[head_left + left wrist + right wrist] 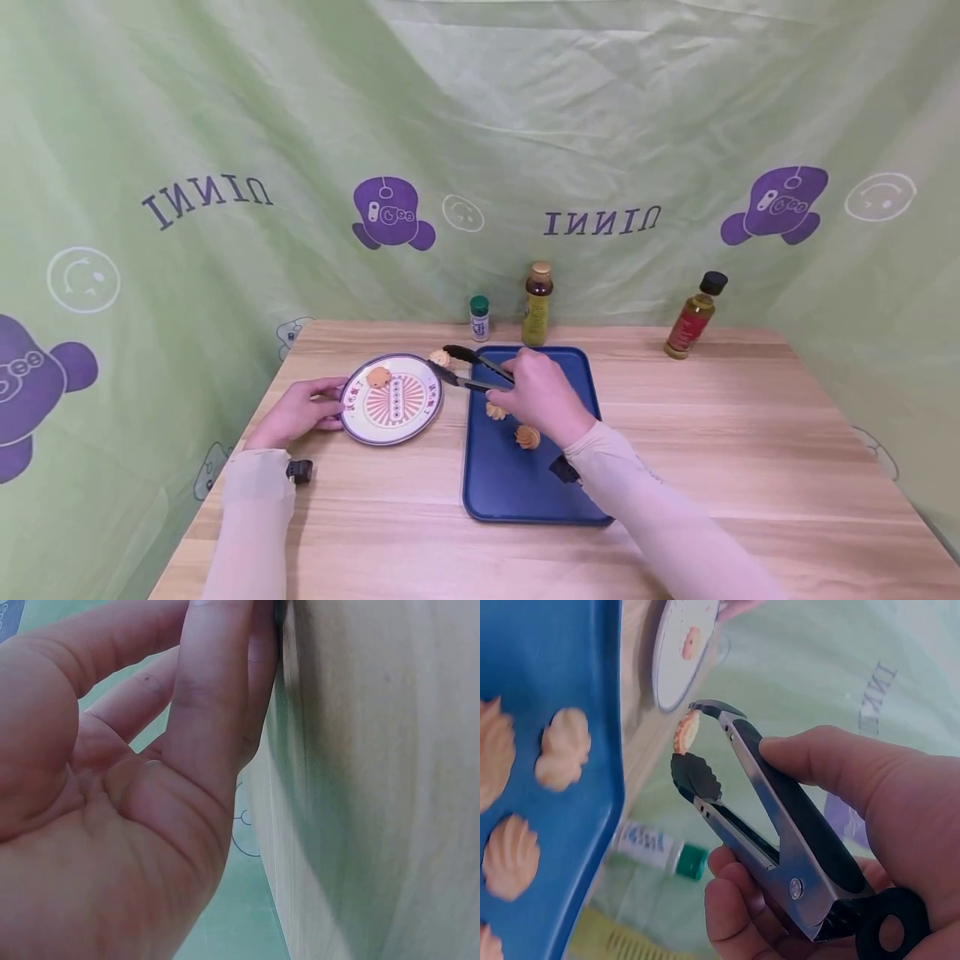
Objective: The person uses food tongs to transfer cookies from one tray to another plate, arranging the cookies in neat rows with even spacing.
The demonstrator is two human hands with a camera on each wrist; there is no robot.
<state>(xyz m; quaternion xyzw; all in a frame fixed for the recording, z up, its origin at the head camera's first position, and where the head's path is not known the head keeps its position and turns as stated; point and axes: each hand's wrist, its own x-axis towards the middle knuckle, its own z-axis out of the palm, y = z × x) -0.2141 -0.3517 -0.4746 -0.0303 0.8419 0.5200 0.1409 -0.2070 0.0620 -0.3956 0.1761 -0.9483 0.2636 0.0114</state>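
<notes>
On the light wooden table, the round patterned plate lies left of the blue rectangular tray, with three small bottles standing behind them.

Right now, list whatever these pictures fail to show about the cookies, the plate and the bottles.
- Cookies on the blue tray: the right hand covers some in the head view; the right wrist view's left edge cuts others off, so no count.
- Plate: the left wrist view shows no print; the left hand fills it.
- Bottle labels: too small in the head view.
</notes>
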